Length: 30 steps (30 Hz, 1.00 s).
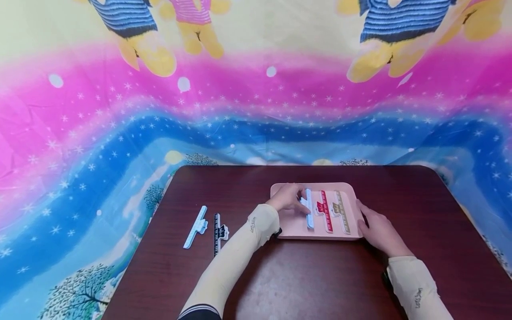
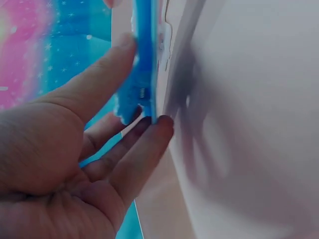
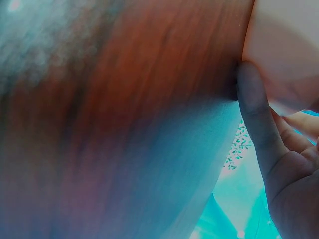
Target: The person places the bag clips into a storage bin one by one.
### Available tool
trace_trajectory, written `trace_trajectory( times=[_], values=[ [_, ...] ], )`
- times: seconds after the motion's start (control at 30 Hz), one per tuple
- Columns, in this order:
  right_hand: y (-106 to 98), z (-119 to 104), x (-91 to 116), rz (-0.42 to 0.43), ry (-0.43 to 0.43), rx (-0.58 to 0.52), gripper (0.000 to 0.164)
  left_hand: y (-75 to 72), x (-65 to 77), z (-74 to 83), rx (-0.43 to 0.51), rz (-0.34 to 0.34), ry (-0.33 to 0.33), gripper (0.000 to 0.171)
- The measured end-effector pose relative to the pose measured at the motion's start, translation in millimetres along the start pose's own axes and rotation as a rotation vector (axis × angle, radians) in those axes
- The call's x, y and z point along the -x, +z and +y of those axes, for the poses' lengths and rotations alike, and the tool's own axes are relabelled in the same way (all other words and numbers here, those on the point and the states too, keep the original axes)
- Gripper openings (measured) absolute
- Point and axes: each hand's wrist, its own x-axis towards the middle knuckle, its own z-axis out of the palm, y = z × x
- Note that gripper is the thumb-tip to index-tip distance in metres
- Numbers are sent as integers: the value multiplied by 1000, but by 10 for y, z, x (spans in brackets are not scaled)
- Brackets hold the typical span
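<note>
My left hand [image 1: 287,198] pinches a light blue clip with a piano-key strip [image 1: 309,209] between thumb and fingers, over the left part of a pink tray [image 1: 290,229]. In the left wrist view the same clip [image 2: 144,45] stands edge-on, its small spring showing, with the fingertips right at its lower end. To its right in the tray lie a red clip [image 1: 326,211] and a gold clip [image 1: 342,213] of the same shape, side by side. My right hand [image 1: 378,229] holds the tray's right side, with its thumb [image 3: 252,89] against the outer wall near the front corner.
Left of the tray, a pale blue clip [image 1: 196,226] and a black piano-key clip [image 1: 217,233] lie on the dark brown table [image 1: 304,275]. My left forearm passes close beside the black one. A patterned cloth [image 1: 256,98] hangs behind the table.
</note>
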Motion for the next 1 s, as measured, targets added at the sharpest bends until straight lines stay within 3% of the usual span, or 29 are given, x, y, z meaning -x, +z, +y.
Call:
trace_trajectory(
  times=[0.3,0.8,1.0],
  values=[
    [2,-5,-6,4,-1,4,69,-7,2,6,-25,-126,16,43],
    [4,-15,-12,13,-11,3,67,10,-18,126,-89,-77,-41,31],
    [11,-11,-7,13,-10,-1,67,2,-6,103,-94,-86,-51,38]
  ],
)
